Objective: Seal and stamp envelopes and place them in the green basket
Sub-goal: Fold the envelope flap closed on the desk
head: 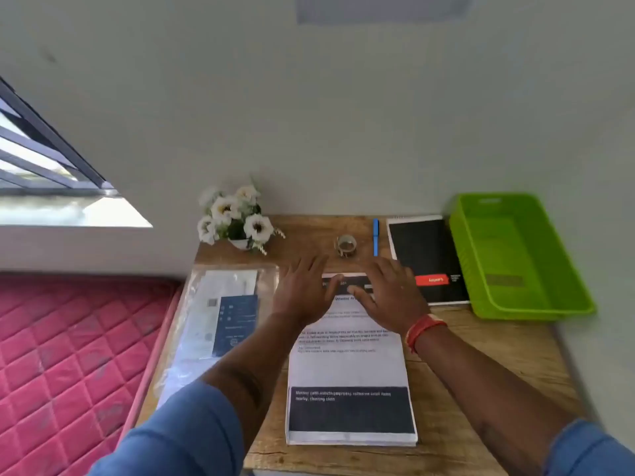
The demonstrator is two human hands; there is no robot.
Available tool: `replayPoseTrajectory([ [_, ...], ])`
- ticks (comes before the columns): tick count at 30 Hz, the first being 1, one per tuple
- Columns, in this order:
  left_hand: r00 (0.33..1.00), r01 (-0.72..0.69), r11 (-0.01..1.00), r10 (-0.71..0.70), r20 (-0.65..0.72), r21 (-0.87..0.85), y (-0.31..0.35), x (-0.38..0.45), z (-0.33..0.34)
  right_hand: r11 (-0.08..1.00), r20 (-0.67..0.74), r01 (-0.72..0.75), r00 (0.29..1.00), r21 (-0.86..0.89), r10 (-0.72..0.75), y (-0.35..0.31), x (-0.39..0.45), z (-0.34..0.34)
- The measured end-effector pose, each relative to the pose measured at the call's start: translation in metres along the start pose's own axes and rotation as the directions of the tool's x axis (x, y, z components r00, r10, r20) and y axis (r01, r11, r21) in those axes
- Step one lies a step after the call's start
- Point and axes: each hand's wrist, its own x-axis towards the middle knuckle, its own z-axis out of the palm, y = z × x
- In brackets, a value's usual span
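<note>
At wooden desk [481, 341]: our left hand [302, 293] and right hand [391, 297], fingers spread, gripping nothing, rest on printed sheets [350, 369]. Green basket [563, 297] empty. We should square stack edges first, pressing evenly.

I'm getting a bright, evenly lit view, daylight coming from the window [51, 173] at far left; its sill is blown out to near white. The pale wall [343, 115] reads flat, with a soft grey cast. Shadows are faint and diffuse on the wooden desk [481, 355], no hard edges anywhere. The clear plastic sleeve [213, 321] at left throws a milky sheen. The whole frame is soft: both hands, left hand [302, 293] and right hand [391, 297], are smeared by motion, and print on the paper stack [350, 369] is barely legible. The green basket [515, 259] at far right looks blurred. Wide-angle bending skews the window bars and desk edges.
</note>
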Motion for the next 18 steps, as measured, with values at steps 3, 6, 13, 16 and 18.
replayPoseTrajectory([
  [3, 0.998, 0.055, 0.998, -0.054, 0.017, -0.037, -0.011, -0.011, 0.031, 0.997, 0.047, 0.058, 0.997, -0.043, -0.056, 0.003, -0.011, 0.028],
  [6, 0.993, 0.105, 0.992, -0.108, -0.038, -0.064, -0.016, -0.017, 0.049, 0.996, 0.053, 0.077, 0.996, -0.050, -0.074, 0.006, -0.020, 0.056],
  [13, 0.985, 0.064, 0.994, -0.077, -0.156, -0.087, -0.027, -0.023, 0.059, 0.992, -0.068, 0.116, 0.991, -0.057, -0.119, 0.017, -0.021, 0.077],
  [16, 0.966, 0.021, 1.000, -0.022, -0.257, -0.008, -0.028, -0.029, 0.057, 0.990, -0.104, 0.138, 0.984, -0.042, -0.141, 0.019, -0.022, 0.080],
  [18, 0.969, 0.020, 1.000, -0.023, -0.245, -0.014, -0.030, -0.031, 0.057, 0.986, -0.123, 0.160, 0.979, -0.042, -0.164, 0.020, -0.020, 0.080],
])
